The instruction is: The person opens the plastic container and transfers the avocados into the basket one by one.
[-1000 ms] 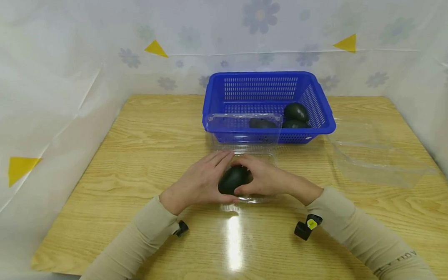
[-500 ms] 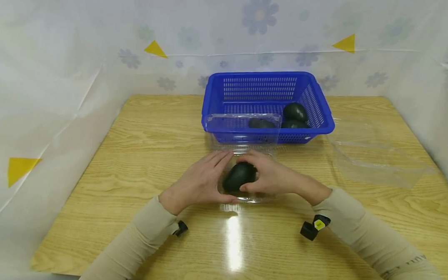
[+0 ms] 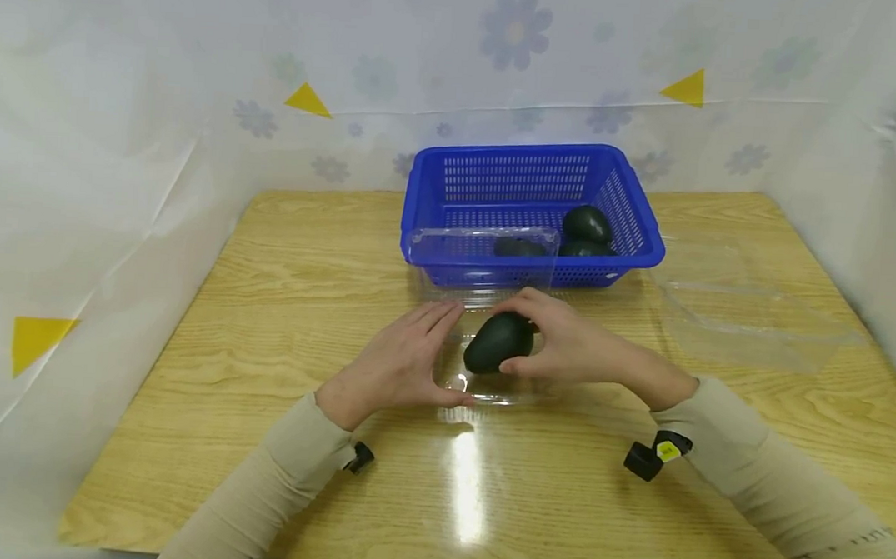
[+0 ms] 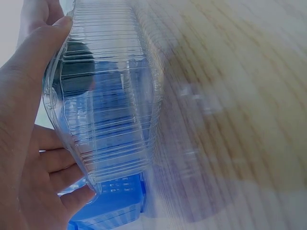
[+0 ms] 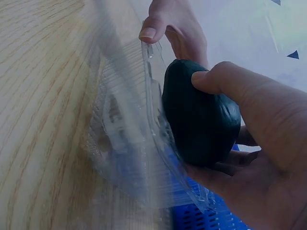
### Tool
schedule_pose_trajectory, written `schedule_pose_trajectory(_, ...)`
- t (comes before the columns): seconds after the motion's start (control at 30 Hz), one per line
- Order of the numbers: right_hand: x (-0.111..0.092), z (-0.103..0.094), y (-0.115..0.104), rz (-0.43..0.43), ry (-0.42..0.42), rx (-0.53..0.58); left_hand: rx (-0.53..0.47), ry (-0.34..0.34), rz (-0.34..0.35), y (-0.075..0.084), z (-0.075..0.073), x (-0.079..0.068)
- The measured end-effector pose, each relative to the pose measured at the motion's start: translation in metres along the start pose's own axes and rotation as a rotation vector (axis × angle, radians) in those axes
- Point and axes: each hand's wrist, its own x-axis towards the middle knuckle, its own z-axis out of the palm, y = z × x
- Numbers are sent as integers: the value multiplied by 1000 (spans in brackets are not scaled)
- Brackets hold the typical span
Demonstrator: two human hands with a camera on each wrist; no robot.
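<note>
A dark green avocado (image 3: 499, 343) is pinched in my right hand (image 3: 565, 341), tilted over a clear plastic clamshell box. In the right wrist view, my thumb lies on the upper side of the avocado (image 5: 199, 120) with the fingers beneath it. My left hand (image 3: 395, 359) spans the left end of the clamshell box (image 4: 110, 139), thumb on the near rim and fingers toward the far one. The lid (image 3: 486, 264) of this box stands raised behind, in front of the blue basket.
At the back, the blue basket (image 3: 514, 149) holds several avocados (image 3: 587, 225). A second open clear clamshell box (image 3: 753, 334) lies on the wooden table (image 3: 291, 264) to the right. White flowered sheeting (image 3: 398, 52) encloses the table at the back and sides.
My right hand has drawn the avocado to the right and a little toward the back, away from my left hand. The left hand has stayed in place on the box.
</note>
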Motion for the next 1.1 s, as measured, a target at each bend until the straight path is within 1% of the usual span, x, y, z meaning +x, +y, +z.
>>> schedule_pose_trajectory(0.07, -3, -4, 0, 10, 4, -10, 0, -1, -1, 0, 0, 0)
schedule_pose_trajectory(0.17, -5, -11, 0, 3, 20, -11, -5, -5, -6, 0, -1, 0)
schedule_pose_trajectory(0.47, -13, -33, 3, -3, 82, -55, -21, -69, -51, 1, -2, 1)
schedule_pose_trajectory(0.8, -24, -56, 0, 58, 126, -104, -32, -86, -55, 2, -2, 1)
schedule_pose_trajectory(0.9, -27, -61, 0, 74, 135, -103, -30, -91, -54, 2, -2, 2)
schedule_pose_trajectory(1.03, -31, -67, 3, 94, 132, -73, -27, -98, -55, 2, -2, 2)
schedule_pose_trajectory(1.1, -33, -70, 5, 101, 140, -78, -27, -100, -58, 2, -3, 1)
